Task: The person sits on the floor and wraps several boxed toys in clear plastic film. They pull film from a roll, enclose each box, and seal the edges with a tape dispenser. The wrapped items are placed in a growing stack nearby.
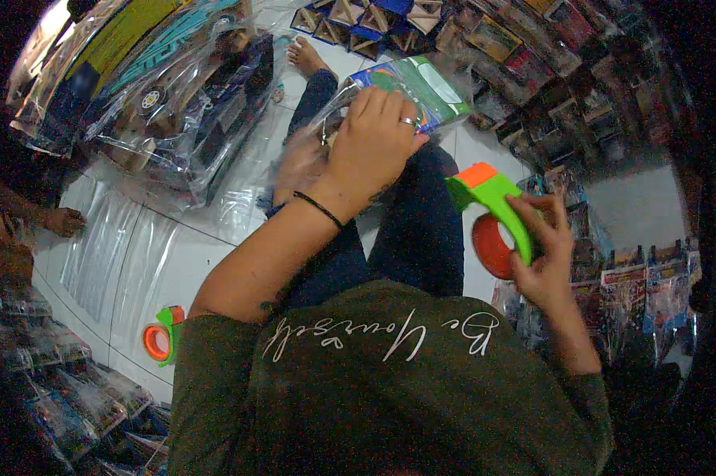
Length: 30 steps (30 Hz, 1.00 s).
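Observation:
My left hand (374, 147), a ring on one finger, is closed over the near edge of a green and blue box package (431, 83) wrapped in clear plastic. The package rests over my legs, and loose film spreads out to its left. On the right, my right hand (544, 246) grips a bright green tape dispenser (516, 210) with an orange front and a reddish-brown tape roll. The dispenser is held up in the air, apart from the package. My left fingertips partly hide the package's near edge.
A second tape dispenser (166, 337) lies on the white tiled floor at left, near clear plastic sheets (108, 246). A large plastic-wrapped toy (159, 119) fills the far left. Stacked packages line the right (643, 289) and lower left (88, 397). Another person's hand (66, 221) shows at left.

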Tool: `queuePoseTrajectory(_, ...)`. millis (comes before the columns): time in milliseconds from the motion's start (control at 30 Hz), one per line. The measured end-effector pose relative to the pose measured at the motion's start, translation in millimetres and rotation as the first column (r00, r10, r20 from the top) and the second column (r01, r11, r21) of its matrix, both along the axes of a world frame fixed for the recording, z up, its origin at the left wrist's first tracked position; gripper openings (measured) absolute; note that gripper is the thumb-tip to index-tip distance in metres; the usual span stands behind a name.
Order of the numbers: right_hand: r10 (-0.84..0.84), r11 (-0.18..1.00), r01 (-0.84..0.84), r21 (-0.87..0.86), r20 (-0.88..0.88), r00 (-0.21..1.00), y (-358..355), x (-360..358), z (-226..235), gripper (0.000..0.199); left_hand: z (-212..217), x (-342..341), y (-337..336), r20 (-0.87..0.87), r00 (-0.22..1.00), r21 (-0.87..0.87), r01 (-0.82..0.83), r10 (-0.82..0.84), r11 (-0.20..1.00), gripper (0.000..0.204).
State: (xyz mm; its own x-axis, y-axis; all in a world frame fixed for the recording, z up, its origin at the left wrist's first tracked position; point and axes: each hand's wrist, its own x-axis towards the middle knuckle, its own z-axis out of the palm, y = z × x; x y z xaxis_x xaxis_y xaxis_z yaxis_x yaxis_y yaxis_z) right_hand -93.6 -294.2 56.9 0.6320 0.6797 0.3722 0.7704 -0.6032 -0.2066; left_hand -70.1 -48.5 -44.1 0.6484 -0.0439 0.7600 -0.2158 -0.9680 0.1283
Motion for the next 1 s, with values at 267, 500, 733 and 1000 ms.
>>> queuePoseTrajectory(267, -0.005, 0.893, -0.076, -0.444, -0.179, 0.984, 12, 40, -113, 0.045, 9, -3, -15, 0.102, 0.966, 0.889, -0.196, 0.239, 0.413, 0.06)
queuePoseTrajectory(500, -0.586, 0.533, 0.719, 0.446, -0.419, 0.694, -138, 149, -298, 0.041, -38, 6, -40, -0.214, 0.923, 0.967, 0.154, 0.319, 0.205, 0.054)
queuePoseTrajectory(733, -0.636, 0.725, 0.579, 0.372, 0.04, 0.771, -88, 154, -311, 0.097, 59, -71, 56, -0.524, 0.846, 0.609, 0.292, 0.097, 0.738, 0.062)
queuePoseTrajectory(1000, 0.217, 0.932, -0.06, 0.358, -0.417, 0.883, 90, 94, -174, 0.126, 124, -7, 83, -0.47, 0.882, 0.711, 0.354, 0.036, 0.608, 0.015)
